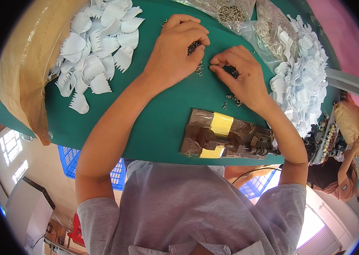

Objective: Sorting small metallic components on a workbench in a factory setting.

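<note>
My left hand (175, 51) is at the far middle of the green table, its fingers curled round a small heap of metal springs (194, 46). A few more springs (199, 69) lie loose just below its fingertips. To its right my right hand (242, 76) has thumb and forefinger pinched together on what looks like one tiny spring. Dark metal springs also show beneath its palm, partly hidden. Nearer to me, other springs (233, 102) are scattered by the right wrist. A metal jig (228, 136) with yellow tape and clear wrapping lies at the table's near edge.
White toothed plastic hair-clip halves (96, 51) are heaped at the left, beside a tan sack (22, 72). Another white heap (300, 80) lies right of my right forearm. Clear bags of springs (232, 13) lie at the back. A co-worker (336, 178) is at the right.
</note>
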A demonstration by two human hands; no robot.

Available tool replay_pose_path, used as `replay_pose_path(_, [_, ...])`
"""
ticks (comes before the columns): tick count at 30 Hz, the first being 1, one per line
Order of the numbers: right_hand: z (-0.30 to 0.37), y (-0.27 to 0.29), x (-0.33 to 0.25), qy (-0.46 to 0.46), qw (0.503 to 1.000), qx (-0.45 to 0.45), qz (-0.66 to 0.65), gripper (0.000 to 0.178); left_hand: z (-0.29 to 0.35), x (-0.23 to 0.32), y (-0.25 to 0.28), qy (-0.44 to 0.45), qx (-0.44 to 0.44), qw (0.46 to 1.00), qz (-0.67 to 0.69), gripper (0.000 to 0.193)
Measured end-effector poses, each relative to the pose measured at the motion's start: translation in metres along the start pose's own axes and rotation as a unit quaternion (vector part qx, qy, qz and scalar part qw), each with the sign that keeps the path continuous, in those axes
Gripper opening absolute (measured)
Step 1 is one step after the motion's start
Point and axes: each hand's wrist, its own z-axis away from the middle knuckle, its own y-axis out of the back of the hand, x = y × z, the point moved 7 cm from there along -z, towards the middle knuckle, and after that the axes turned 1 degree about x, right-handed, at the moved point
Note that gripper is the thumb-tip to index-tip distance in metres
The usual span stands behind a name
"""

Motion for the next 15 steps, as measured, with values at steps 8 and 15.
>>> replay_pose_path(8, [0.006,0.032,-0.022,0.058,0.991,-0.099,0.067,0.021,0.0,0.001,0.001,-0.005,0.0,1.0,-0.001,0.013])
replay_pose_path(15, [-0.002,-0.007,-0.024,0.011,0.999,-0.042,-0.002,0.028,-0.002,0.001,-0.001,0.001,-0.012,1.0,-0.02,0.014])
